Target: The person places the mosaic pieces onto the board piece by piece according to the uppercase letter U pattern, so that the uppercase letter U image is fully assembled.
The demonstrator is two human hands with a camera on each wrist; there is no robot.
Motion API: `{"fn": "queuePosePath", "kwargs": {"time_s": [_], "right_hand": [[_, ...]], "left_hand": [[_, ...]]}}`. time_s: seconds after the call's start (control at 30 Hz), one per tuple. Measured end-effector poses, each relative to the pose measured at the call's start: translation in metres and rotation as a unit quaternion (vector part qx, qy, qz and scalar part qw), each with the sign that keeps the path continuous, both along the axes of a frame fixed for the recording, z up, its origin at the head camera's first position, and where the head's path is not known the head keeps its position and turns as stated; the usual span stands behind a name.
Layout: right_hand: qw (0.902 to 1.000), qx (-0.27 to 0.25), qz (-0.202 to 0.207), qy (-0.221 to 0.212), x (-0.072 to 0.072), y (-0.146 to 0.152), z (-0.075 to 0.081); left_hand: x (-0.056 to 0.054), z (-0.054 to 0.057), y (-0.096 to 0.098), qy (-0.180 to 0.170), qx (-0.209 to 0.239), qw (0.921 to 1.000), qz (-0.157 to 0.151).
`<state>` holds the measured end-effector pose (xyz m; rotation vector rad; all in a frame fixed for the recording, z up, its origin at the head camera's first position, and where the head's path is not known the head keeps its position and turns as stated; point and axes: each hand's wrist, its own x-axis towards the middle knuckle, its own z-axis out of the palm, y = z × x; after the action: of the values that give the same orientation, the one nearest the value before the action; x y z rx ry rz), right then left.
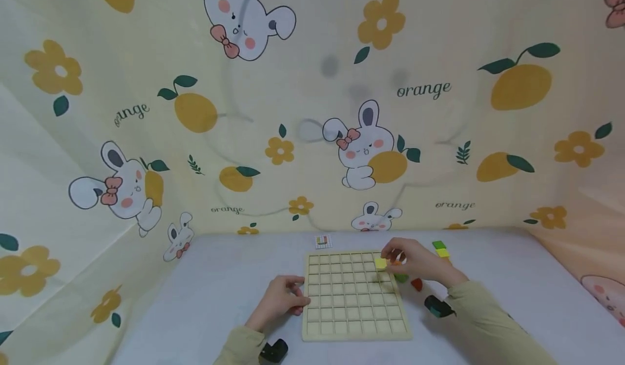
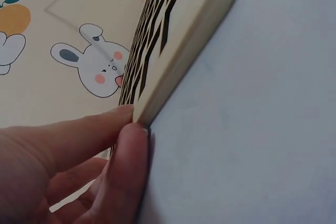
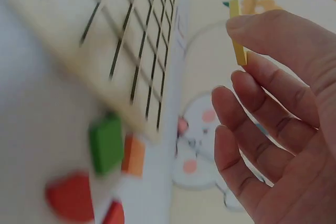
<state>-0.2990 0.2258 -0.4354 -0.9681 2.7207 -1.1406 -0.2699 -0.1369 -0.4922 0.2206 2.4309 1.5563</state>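
A yellow square tile (image 1: 380, 264) is held in a narrow fingertip pinch by the right hand (image 1: 415, 259), raised over the far right corner of the wooden grid board (image 1: 356, 337). The board's left edge is gripped by the left hand (image 1: 282, 299). The tile can be judged light, stiff, possibly slick, and best held by its edges; the board seems rigid, best steadied by its rim.

I see a pale khaki left sleeve (image 1: 240, 347) at the bottom, left of centre, and a matching right sleeve (image 1: 493, 319) lower right. By each cuff (image 1: 460, 293) sits a small, blocky black wrist camera (image 1: 274, 351); the fingers (image 3: 275, 83) are bare.
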Motion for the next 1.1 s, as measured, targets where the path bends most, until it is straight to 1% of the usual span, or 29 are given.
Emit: {"fn": "queuePosePath", "kwargs": {"time_s": [0.1, 0.17, 0.3, 0.5, 0.63, 0.77, 0.9, 1.1], "right_hand": [[0.9997, -0.017, 0.019, -0.004, -0.009, -0.013, -0.007], [0.9991, -0.027, 0.032, -0.010, -0.013, -0.024, -0.015], [0.9980, -0.039, 0.048, -0.013, -0.017, -0.045, -0.023], [0.9980, -0.027, 0.057, -0.006, -0.022, -0.074, -0.029], [0.9989, -0.013, 0.045, -0.006, -0.027, -0.089, -0.035], [0.9994, -0.016, 0.030, -0.009, -0.032, -0.102, -0.039], [0.9997, -0.011, 0.012, -0.020, -0.033, -0.112, -0.045], [0.9996, 0.002, -0.015, -0.023, -0.037, -0.122, -0.047]], "left_hand": [[0.000, 0.000, 0.004, 0.000, -0.001, 1.0000, -0.001], [0.002, -0.001, 0.004, -0.001, -0.002, 1.0000, 0.001], [0.003, -0.002, 0.005, 0.003, 0.000, 1.0000, -0.003], [0.000, -0.002, 0.003, -0.001, 0.012, 0.9999, -0.009], [-0.001, -0.002, 0.003, -0.007, 0.018, 0.9998, -0.008], [-0.002, -0.001, 0.002, -0.011, 0.024, 0.9996, -0.010], [0.000, -0.001, 0.002, -0.018, 0.017, 0.9996, -0.012], [0.001, 0.000, 0.002, -0.013, 0.007, 0.9999, -0.006]]}}
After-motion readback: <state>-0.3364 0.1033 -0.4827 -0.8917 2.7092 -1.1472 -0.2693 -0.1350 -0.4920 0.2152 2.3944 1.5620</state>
